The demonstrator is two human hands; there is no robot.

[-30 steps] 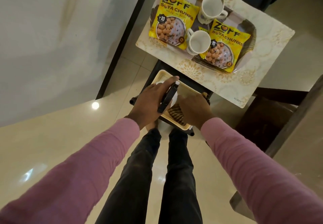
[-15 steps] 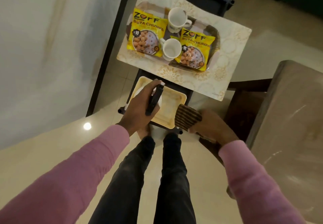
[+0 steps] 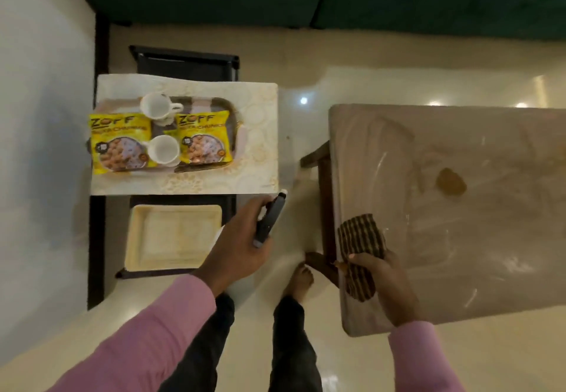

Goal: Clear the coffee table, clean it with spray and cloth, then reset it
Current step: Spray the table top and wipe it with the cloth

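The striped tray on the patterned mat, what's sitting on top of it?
Two white cups and two yellow soya chunks packets. The packets cover much of the tray, so anything beneath them is hidden.

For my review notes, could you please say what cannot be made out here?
All in the head view:
spray bottle, body mostly hidden by the left hand, label unreadable.
cloth, partly covered by the right hand.
brown mark on the coffee table, blurred, nature unclear.
coffee table's far end, cut off by the right edge.
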